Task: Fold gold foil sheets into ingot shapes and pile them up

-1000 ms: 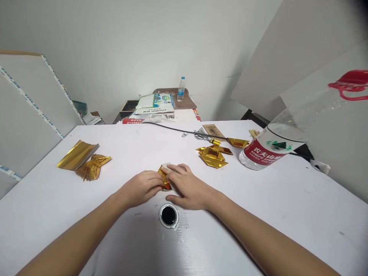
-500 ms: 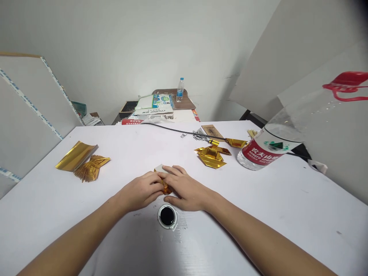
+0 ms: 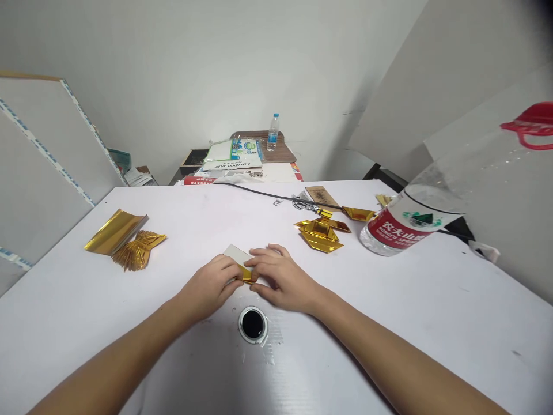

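Note:
Between my hands lies a small sheet of gold foil paper, its pale grey back facing up and its near edge folded over to show gold. My left hand pinches the left part of that folded edge. On the right end, my right hand grips the paper with curled fingers and the thumb at the near edge. The fingers cover parts of the fold. Just in front of the hands sits a round, white-rimmed dish with a black inside.
At left lie a gold foil stack and a fanned gold foil bundle. Folded gold foil pieces, a yellow-handled tool and a black cable lie right of centre. A big tilted plastic bottle stands at right.
The paper has turned and shows more of its grey back, with a straight gold fold along the near edge. My right hand's fingers have curled from lying flat to gripping it.

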Demonstrator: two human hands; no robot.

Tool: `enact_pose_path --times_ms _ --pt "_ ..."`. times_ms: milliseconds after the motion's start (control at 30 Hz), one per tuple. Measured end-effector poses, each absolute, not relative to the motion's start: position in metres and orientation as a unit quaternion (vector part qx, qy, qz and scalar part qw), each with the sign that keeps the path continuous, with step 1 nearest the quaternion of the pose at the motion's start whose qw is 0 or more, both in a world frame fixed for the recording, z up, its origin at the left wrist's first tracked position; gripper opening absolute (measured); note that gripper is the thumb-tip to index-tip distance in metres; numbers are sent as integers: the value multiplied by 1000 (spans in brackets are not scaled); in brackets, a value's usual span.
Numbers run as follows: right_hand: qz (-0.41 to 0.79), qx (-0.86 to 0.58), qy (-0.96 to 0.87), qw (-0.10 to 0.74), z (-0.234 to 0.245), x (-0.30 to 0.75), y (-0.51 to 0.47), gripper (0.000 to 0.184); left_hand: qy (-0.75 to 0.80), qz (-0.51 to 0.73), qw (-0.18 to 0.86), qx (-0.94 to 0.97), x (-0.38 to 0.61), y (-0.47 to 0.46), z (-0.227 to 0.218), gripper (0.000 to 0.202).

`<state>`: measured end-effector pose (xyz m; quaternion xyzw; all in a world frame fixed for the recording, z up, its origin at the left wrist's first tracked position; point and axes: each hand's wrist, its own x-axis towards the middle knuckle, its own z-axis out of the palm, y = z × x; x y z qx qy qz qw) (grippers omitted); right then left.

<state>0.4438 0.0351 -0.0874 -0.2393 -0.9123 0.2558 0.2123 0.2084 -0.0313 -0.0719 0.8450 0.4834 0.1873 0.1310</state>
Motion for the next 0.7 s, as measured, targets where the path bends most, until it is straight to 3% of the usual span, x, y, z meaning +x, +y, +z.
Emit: enact_pose_path --times_ms 167,367,700 --pt "277 -253 -907 193 -87 444 36 12 498 209 152 828 214 -34 -73 4" --pt "257 -291 -902 189 -87 440 34 19 517 237 137 811 220 -33 -74 17" --pt "234 -366 -883 175 -85 435 28 28 569 270 122 767 222 -33 -81 18"
